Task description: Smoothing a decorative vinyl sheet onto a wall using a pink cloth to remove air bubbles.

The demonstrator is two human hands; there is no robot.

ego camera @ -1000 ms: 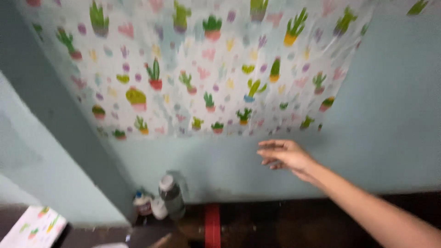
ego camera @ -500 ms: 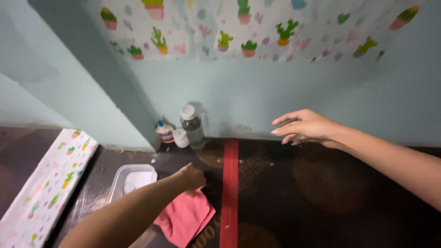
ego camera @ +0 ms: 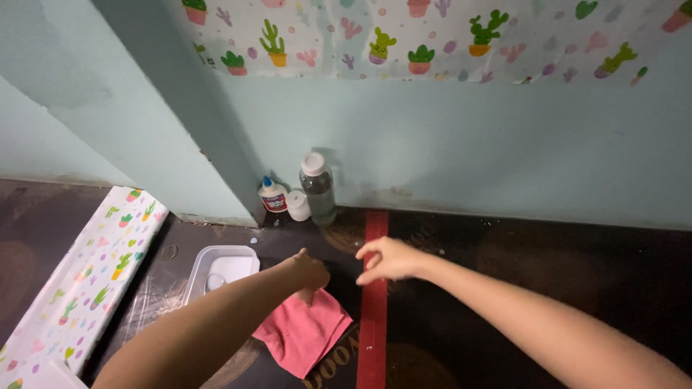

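We look down from the head camera at a dark floor meeting a pale blue-green wall. The left hand is closed, its fingers pinching the upper edge of a pink cloth, which lies crumpled on the floor just below the hand and beside a long red strip that runs from the wall base towards us. The right hand hovers over the upper part of this strip, fingers loosely curled and half open; we cannot tell whether the fingertips touch the strip, and the hand holds nothing that we can see. The two hands are near each other but apart.

To the left of the cloth sits a shallow white plastic tray with a small white round object inside. Further left lies a roll of patterned paper, white with coloured cactus motifs. The same cactus pattern appears on a sheet fixed to the wall above.

In the corner at the wall base stand three items close together: a small glue bottle with a blue tip, a short white roll, and a taller clear bottle with a white cap. These are well apart from both hands.
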